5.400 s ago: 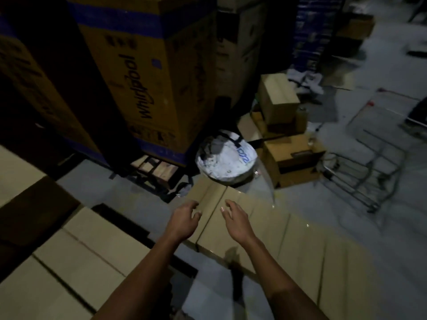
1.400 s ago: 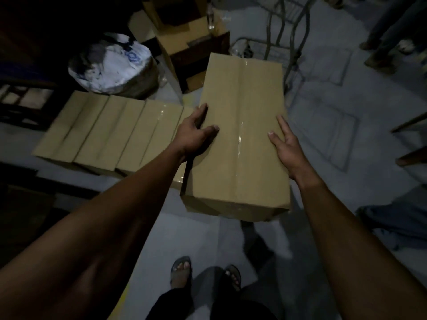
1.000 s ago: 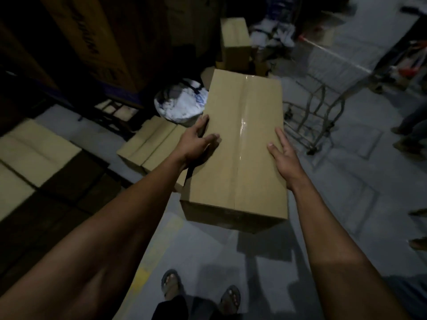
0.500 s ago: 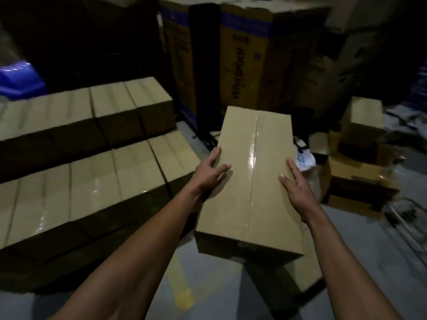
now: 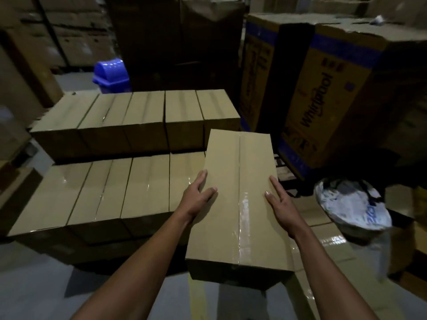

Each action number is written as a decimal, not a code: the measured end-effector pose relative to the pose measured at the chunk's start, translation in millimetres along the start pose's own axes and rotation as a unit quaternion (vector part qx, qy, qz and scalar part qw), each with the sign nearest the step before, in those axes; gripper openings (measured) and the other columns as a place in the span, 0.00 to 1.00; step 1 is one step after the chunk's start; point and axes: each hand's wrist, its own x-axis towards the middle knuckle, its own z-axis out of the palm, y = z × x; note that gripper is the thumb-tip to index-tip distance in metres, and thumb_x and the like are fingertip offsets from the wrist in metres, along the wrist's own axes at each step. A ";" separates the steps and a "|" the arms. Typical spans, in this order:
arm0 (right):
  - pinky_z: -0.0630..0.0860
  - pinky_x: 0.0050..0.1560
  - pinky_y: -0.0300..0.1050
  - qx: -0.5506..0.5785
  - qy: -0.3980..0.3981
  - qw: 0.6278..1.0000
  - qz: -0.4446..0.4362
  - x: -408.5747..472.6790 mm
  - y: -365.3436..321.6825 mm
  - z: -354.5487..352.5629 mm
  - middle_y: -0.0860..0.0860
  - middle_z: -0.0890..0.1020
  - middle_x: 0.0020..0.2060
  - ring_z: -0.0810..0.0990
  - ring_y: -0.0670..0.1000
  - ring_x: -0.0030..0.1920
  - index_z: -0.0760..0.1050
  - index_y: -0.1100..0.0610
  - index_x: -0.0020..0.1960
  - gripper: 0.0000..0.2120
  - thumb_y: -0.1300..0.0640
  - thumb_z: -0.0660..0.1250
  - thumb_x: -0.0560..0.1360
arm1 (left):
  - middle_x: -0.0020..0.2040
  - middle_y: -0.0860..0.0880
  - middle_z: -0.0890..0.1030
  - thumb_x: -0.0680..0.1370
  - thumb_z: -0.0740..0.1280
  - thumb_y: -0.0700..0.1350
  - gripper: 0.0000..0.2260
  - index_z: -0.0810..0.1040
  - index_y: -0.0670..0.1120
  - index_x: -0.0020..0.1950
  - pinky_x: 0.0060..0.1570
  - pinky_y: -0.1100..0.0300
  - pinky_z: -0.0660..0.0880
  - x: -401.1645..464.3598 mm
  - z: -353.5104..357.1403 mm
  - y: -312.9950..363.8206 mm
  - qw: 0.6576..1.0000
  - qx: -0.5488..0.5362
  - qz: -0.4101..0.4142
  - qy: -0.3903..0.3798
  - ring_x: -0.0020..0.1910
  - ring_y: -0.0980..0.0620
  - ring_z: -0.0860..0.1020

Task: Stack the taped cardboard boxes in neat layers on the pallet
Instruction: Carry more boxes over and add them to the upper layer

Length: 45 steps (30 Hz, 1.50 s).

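long plain brown taped cardboard box (image 5: pixel 239 204), glossy clear tape down its middle, clasped between left hand (image 5: pixel 197 199) and right hand (image 5: pixel 282 204).

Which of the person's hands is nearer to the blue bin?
Left. The left hand holds the carried box on the side facing the blue bin; the right hand holds its opposite side.
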 end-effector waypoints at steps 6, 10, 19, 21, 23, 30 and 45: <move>0.60 0.78 0.50 -0.022 -0.047 0.999 -0.016 81.1 -6.4 21.1 0.44 0.61 0.80 0.60 0.47 0.79 0.58 0.38 0.82 0.28 0.51 0.63 0.85 | 0.84 0.58 0.54 0.82 0.69 0.50 0.33 0.57 0.58 0.84 0.80 0.48 0.58 51.8 -17.9 -19.1 0.998 -0.007 -0.031 0.052 0.82 0.54 0.55; 0.58 0.77 0.47 -0.038 -0.081 0.996 -0.029 144.0 -7.7 36.7 0.43 0.60 0.81 0.58 0.46 0.80 0.58 0.37 0.81 0.27 0.49 0.63 0.85 | 0.84 0.60 0.54 0.81 0.68 0.50 0.34 0.55 0.60 0.84 0.78 0.50 0.61 83.3 -26.8 -23.8 0.994 -0.034 -0.049 0.093 0.81 0.57 0.56; 0.58 0.79 0.54 -0.032 -0.196 0.980 -0.007 247.6 -22.2 126.6 0.43 0.55 0.83 0.57 0.48 0.81 0.45 0.37 0.83 0.37 0.44 0.65 0.83 | 0.84 0.57 0.55 0.83 0.67 0.43 0.33 0.57 0.60 0.83 0.76 0.53 0.60 109.0 -96.2 -42.6 0.967 -0.044 -0.113 0.222 0.81 0.54 0.56; 0.62 0.79 0.60 -0.023 -0.223 0.974 0.007 258.8 -22.8 155.6 0.46 0.59 0.82 0.62 0.52 0.80 0.47 0.36 0.83 0.38 0.41 0.66 0.82 | 0.84 0.56 0.57 0.83 0.68 0.44 0.33 0.57 0.63 0.83 0.78 0.47 0.62 104.6 -119.9 -50.5 0.960 -0.047 -0.126 0.244 0.81 0.52 0.57; 0.66 0.77 0.62 -0.020 -0.248 0.969 0.013 268.1 -25.5 190.4 0.46 0.64 0.80 0.66 0.53 0.78 0.49 0.36 0.82 0.38 0.38 0.67 0.80 | 0.83 0.56 0.58 0.82 0.69 0.46 0.34 0.57 0.66 0.82 0.78 0.43 0.64 99.0 -148.2 -60.6 0.953 -0.045 -0.140 0.266 0.81 0.52 0.58; 0.71 0.74 0.60 0.009 -0.293 0.956 -0.009 265.6 -57.3 320.1 0.45 0.71 0.76 0.73 0.49 0.72 0.54 0.40 0.82 0.34 0.44 0.67 0.82 | 0.83 0.52 0.61 0.81 0.70 0.46 0.34 0.57 0.68 0.80 0.75 0.40 0.67 71.3 -259.5 -91.7 0.929 -0.067 -0.162 0.326 0.80 0.49 0.62; 0.70 0.75 0.59 0.015 -0.293 0.956 -0.005 205.3 -130.4 595.5 0.45 0.66 0.79 0.69 0.49 0.75 0.52 0.40 0.83 0.35 0.45 0.67 0.82 | 0.80 0.52 0.67 0.82 0.69 0.45 0.34 0.57 0.61 0.83 0.73 0.43 0.71 -0.8 -529.1 -157.2 0.921 -0.062 -0.175 0.341 0.74 0.48 0.70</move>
